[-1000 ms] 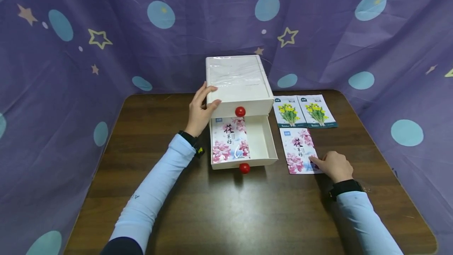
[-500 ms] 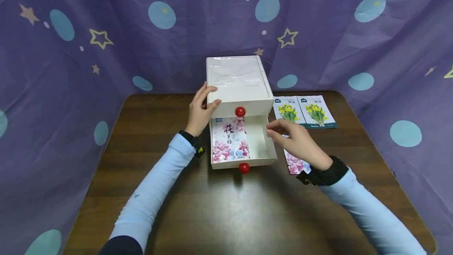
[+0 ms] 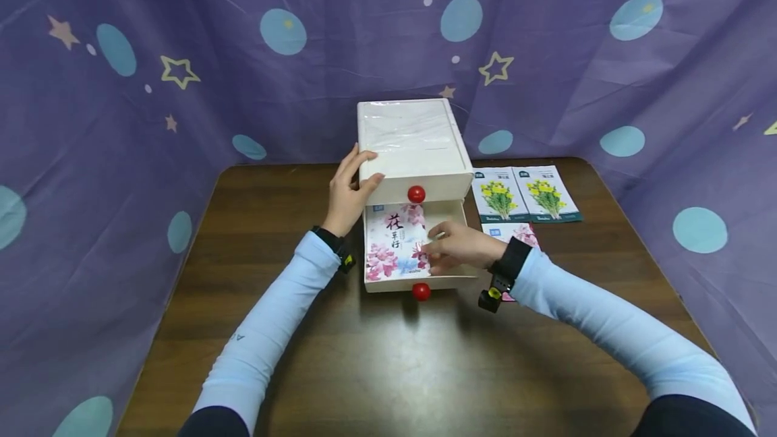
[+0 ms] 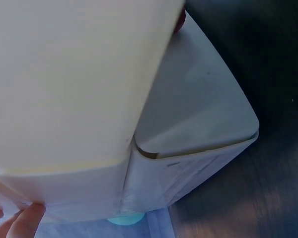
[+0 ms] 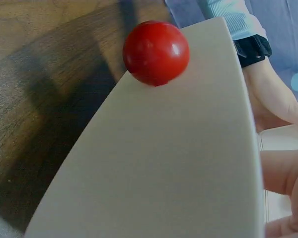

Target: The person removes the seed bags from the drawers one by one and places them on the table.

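Observation:
A white drawer box (image 3: 413, 143) stands at the middle of the table, seen close in the left wrist view as the box (image 4: 64, 99). My left hand (image 3: 349, 187) grips its top left corner, fingertips (image 4: 25, 218) on the side. The upper drawer is closed, with a red knob (image 3: 415, 193). The lower drawer (image 3: 461, 278) is pulled out, with a red knob (image 3: 421, 290), also the knob (image 5: 155, 52). A pink flower packet (image 3: 391, 241) lies inside it. My right hand (image 3: 452, 248) reaches into the drawer and pinches that packet's right edge.
Two yellow flower packets (image 3: 522, 194) lie side by side right of the box. Another pink packet (image 3: 525, 231) lies on the dark wooden table (image 3: 376, 363), partly under my right forearm. A purple star curtain (image 3: 182, 73) closes in the back and sides.
My right hand left the pink packet on the table, swung left and went into the open lower drawer. The left hand stayed on the box.

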Demonstrator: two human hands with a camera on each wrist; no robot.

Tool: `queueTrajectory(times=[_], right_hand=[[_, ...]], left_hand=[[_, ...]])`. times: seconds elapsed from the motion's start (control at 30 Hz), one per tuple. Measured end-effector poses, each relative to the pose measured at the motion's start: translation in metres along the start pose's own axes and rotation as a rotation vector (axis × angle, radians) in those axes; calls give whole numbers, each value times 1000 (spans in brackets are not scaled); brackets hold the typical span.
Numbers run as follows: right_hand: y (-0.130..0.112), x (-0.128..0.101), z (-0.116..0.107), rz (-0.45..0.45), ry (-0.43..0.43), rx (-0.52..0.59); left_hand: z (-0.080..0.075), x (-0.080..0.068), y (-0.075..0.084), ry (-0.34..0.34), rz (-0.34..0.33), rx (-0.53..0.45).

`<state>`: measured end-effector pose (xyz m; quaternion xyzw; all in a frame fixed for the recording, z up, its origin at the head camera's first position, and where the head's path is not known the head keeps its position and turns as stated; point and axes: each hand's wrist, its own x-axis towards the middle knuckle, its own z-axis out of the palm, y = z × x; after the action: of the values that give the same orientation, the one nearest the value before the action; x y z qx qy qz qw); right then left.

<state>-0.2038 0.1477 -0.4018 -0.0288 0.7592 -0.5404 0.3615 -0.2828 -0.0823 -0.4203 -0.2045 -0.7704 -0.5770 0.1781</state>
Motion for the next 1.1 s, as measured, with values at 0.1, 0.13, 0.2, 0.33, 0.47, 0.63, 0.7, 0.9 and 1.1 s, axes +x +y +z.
queueTrajectory(times=[0.1, 0.13, 0.2, 0.33, 0.47, 0.63, 0.7, 0.9, 1.1], right_hand=[[5, 2, 2, -56, 0, -74], [5, 2, 4, -68, 7, -101], [6, 3, 6, -79, 14, -137], [7, 1, 12, -68, 33, -145], [6, -4, 12, -117, 49, -2], [3, -25, 3, -153, 24, 242], [4, -39, -2, -136, 5, 301], [18, -86, -31, -171, -216, 278], [52, -133, -80, -338, -180, -13]], left_hand=[[1, 0, -1, 6, 5, 4], [1, 0, -1, 5, 7, 6], [1, 1, -1, 3, 10, 2], [1, 0, -1, 2, 3, -1], [0, -2, 4, -2, 5, -16], [-3, -5, 26, -2, 14, -33], [-4, -7, 34, -1, 10, -32], [-4, -6, 36, 18, 22, -12], [-2, -4, 25, 10, 14, -15]])
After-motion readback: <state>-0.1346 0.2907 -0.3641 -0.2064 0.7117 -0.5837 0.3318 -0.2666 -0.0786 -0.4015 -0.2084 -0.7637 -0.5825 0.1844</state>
